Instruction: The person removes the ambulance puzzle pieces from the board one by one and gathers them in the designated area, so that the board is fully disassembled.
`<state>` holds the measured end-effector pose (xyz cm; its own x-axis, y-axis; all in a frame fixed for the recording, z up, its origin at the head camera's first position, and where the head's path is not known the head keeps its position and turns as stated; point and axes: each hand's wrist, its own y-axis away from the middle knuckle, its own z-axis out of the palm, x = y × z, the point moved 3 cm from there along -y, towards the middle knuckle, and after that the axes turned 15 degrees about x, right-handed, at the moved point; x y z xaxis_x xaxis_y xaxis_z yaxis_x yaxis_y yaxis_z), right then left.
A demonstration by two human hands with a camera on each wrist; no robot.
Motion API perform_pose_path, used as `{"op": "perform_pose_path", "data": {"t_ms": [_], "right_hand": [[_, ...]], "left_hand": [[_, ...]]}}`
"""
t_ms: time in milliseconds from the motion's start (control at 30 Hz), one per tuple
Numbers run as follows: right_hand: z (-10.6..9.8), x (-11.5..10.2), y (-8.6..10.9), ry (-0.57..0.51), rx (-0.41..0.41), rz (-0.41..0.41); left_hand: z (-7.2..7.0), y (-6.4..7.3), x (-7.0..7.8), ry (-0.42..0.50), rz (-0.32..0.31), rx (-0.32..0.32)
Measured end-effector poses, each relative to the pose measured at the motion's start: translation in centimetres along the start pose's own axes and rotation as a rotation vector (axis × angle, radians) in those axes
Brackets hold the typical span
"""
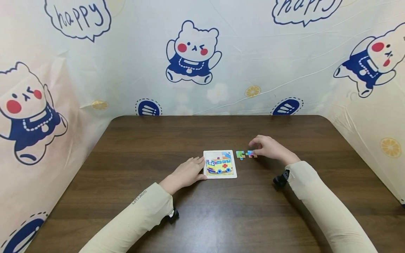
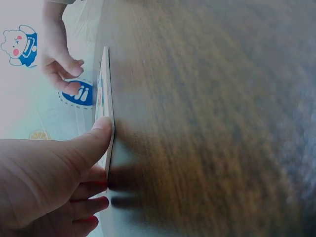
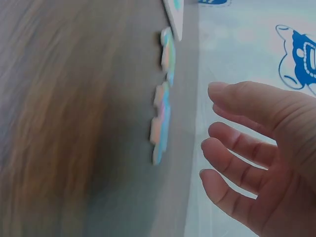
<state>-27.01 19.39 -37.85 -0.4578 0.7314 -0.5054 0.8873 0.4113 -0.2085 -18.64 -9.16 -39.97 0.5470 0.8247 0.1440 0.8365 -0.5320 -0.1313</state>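
Note:
A white-framed jigsaw puzzle [image 1: 220, 177] with a yellow ambulance picture lies flat on the table; bare pale base shows at its upper left. My left hand [image 1: 186, 173] rests against its left edge, fingers fairly straight. In the left wrist view, the thumb [image 2: 94, 143] touches the puzzle's rim. Two loose jigsaw pieces lie right of the frame: a greenish one [image 1: 240, 155] and a blue-pink one [image 1: 250, 154]. Just above the blue-pink piece [image 3: 162, 123] is my right hand [image 1: 269, 147]. The right wrist view shows its fingers [image 3: 232, 148] loosely bent, apart from the pieces, holding nothing.
The dark brown wooden table [image 1: 126, 147] stretches around the puzzle on every side. Behind and beside it hangs a pale cloth [image 1: 133, 63] printed with cartoon bears. Black wrist devices [image 1: 280, 180] sit under both sleeves.

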Motion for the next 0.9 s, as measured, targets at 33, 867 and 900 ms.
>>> {"op": "perform_pose_path", "data": {"t_ms": [33, 867, 900], "right_hand": [[0.0, -0.3, -0.1, -0.003, 0.002, -0.005], [3.5, -5.5, -1.9, -0.029, -0.076, -0.096], [3.7, -5.6, -2.0, -0.029, -0.083, -0.096]], "left_hand": [[0.0, 0.0, 0.0, 0.000, 0.000, 0.000], [0.1, 0.1, -0.2, 0.047, 0.035, 0.048], [0.0, 0.1, -0.1, 0.047, 0.023, 0.037]]}}
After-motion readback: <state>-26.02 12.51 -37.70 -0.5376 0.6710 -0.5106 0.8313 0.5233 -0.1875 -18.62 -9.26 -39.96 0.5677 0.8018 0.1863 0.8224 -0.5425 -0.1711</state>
